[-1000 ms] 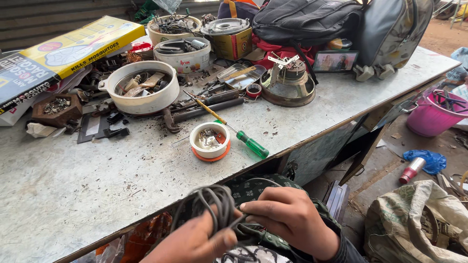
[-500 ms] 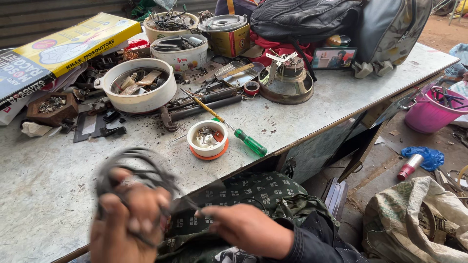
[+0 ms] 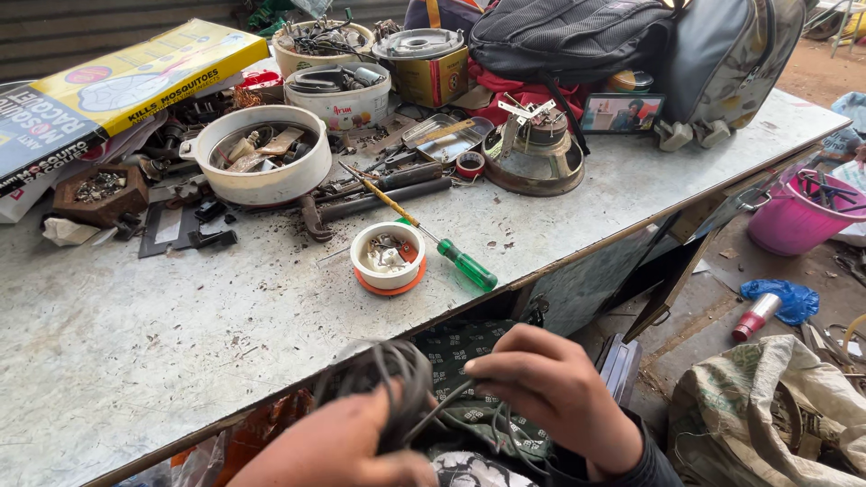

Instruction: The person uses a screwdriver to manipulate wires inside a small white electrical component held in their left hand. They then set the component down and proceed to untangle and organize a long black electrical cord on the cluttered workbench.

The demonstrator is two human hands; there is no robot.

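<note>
From the head view, you are holding a bundle of dark grey wire (image 3: 397, 383) low in front of you, at the near edge of the bench (image 3: 135, 361). Your left hand (image 3: 338, 446) is clenching around the coiled loops, which are standing up above your fingers, slightly blurred. Your right hand (image 3: 550, 392) is gripping the strands that are trailing from the coil down toward your lap, fingers curled over them. Both hands are sitting close together, just off the bench edge, over patterned dark cloth.

On the bench beyond your hands, a small white tub with an orange base (image 3: 388, 257) is sitting near the front, holding small metal bits. A green-handled screwdriver (image 3: 428, 234) is lying just beside it, handle pointing to the bench edge. Farther back, a white pot (image 3: 262, 167) is holding scrap pieces, and a round metal speaker frame (image 3: 534, 158) is resting to its right. A yellow box (image 3: 117, 86) is lying at the far left, and a grey backpack (image 3: 577, 36) is leaning at the back. On the floor at right, a pink bucket (image 3: 798, 216) is standing well apart from you.
</note>
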